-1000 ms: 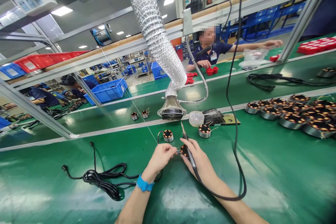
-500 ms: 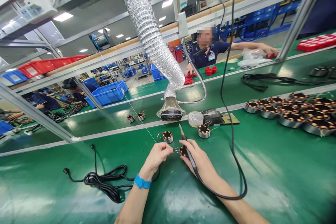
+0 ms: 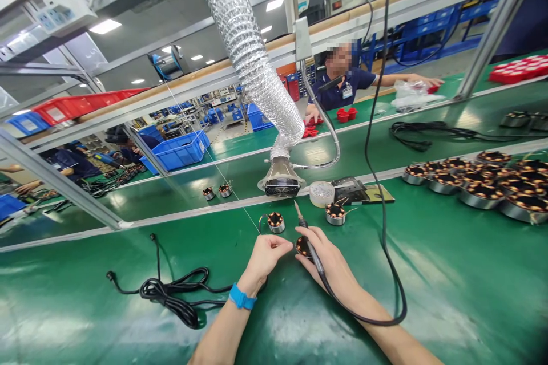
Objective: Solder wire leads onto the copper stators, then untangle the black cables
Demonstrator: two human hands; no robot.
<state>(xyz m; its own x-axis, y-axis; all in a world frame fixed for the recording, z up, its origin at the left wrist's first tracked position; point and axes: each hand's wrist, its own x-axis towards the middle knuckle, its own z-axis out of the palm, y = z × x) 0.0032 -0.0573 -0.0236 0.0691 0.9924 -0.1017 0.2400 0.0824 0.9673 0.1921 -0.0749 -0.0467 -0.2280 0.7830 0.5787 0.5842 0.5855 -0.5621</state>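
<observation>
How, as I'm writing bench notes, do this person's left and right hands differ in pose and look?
The right hand holds a soldering iron and a copper-wound ring, while the left hand pinches thumb and fingertips together beside the ring; any wire there is too fine to make out. The left hand has a blue band at its wrist; the right hand has none. Both are ungloved, over the green table.

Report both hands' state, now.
Left hand: pinched closed; whether it holds anything cannot be told.
Right hand: closed, holding a soldering iron and a copper-wound stator.
</observation>
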